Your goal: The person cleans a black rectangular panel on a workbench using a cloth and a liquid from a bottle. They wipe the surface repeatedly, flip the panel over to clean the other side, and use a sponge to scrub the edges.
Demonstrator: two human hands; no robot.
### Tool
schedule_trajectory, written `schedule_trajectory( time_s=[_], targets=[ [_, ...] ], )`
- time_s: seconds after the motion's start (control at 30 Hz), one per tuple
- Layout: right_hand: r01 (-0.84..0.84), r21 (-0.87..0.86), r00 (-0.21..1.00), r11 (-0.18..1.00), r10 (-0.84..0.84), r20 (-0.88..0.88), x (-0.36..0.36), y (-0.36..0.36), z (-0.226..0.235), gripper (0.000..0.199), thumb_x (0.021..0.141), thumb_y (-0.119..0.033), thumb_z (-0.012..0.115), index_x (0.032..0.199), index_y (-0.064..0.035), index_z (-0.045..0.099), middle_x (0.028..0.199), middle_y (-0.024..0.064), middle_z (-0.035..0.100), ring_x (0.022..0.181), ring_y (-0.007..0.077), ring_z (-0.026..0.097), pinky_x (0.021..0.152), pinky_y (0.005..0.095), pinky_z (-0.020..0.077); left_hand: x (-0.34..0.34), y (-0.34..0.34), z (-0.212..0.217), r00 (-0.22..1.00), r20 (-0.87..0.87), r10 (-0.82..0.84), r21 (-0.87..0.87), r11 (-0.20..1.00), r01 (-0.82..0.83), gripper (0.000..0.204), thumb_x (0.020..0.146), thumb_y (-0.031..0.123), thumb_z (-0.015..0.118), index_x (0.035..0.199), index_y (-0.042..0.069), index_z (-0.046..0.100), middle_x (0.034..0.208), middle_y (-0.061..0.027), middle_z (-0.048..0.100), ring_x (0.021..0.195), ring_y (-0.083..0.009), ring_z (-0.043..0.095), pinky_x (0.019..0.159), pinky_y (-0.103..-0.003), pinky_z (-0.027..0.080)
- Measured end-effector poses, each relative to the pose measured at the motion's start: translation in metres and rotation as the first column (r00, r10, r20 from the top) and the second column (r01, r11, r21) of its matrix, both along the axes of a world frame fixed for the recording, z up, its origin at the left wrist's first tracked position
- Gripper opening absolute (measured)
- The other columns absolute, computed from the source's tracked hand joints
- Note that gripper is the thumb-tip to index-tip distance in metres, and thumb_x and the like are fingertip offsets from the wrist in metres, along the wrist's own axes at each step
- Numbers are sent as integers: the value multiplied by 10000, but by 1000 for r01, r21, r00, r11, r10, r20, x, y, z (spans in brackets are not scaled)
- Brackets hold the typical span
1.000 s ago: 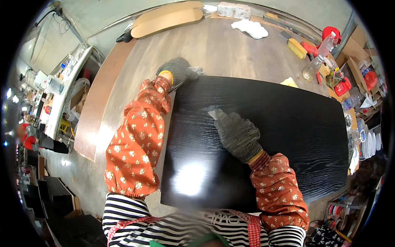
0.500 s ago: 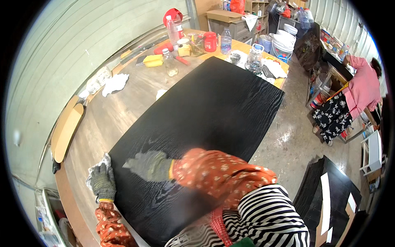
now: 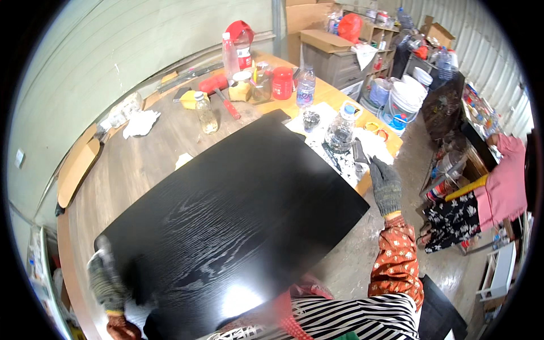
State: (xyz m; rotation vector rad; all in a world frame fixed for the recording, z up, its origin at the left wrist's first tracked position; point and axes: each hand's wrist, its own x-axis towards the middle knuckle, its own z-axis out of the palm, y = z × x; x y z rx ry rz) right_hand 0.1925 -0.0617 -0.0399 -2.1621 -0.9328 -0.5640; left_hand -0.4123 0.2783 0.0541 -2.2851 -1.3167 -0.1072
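A black wood-grained board (image 3: 243, 187) lies across the table in front of me. My left hand (image 3: 107, 280), in a grey knit glove, is at the board's left edge, blurred by motion; a pale crumpled cloth (image 3: 95, 256) shows at its fingers. My right hand (image 3: 387, 184), gloved alike, reaches past the board's right corner, fingers stretched toward a dark flat piece (image 3: 358, 152) on white paper. I see nothing clearly held in it. Close by stand a clear handled jug (image 3: 341, 133) and a small jar with dark contents (image 3: 311, 120).
Behind the board are a glass jar (image 3: 207, 113), a red-handled hammer (image 3: 226, 103), a red canister (image 3: 282, 83) and a water bottle (image 3: 306, 88). White buckets (image 3: 403, 99) stand beyond the table. At the right, a person in pink (image 3: 501, 181) leans over another bench.
My right hand has gone from the board's surface to the papers at the table's far right. The left hand stays at the board's left edge. My view has shifted.
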Motion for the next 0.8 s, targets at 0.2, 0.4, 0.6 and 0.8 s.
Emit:
schedule_trajectory(
  time_s=[0.2, 0.4, 0.6, 0.8],
  targets=[
    [-319, -423, 940, 848, 227, -254, 55, 30, -36, 325, 929, -149, 543, 1234, -44, 584, 1146, 174, 640, 1049, 351, 623, 865, 462, 500, 101, -50, -57, 976, 164, -146, -97, 982, 163, 448, 893, 189, 613, 1291, -3, 539, 1371, -227, 494, 1254, -419, 474, 1066, -550, 350],
    [-373, -394, 885, 840, 195, -423, 69, 61, -51, 335, 948, -281, 530, 1271, -209, 582, 1026, 181, 639, 980, 391, 642, 819, 490, 505, 94, -82, -57, 968, 211, 136, -37, 991, -132, 455, 902, 197, 628, 1312, 15, 549, 1355, -247, 510, 1257, -434, 473, 1060, -535, 361],
    [-497, -582, 860, 644, 456, -230, 83, 67, -6, 299, 934, -228, 529, 1200, -124, 615, 1024, 140, 647, 906, 367, 644, 776, 480, 507, 81, -92, -77, 953, 281, 113, 54, 990, -133, 428, 868, 199, 650, 1274, 82, 576, 1313, -202, 552, 1222, -406, 498, 1037, -529, 371],
    [-668, -219, 712, 711, 696, 90, 39, 191, 91, 384, 905, -262, 653, 1227, -53, 623, 1057, 176, 679, 977, 357, 644, 852, 449, 500, 76, -115, -69, 952, 265, 156, 86, 979, -184, 432, 823, 213, 687, 1232, 113, 591, 1270, -166, 564, 1151, -398, 513, 983, -548, 380]
  ],
)
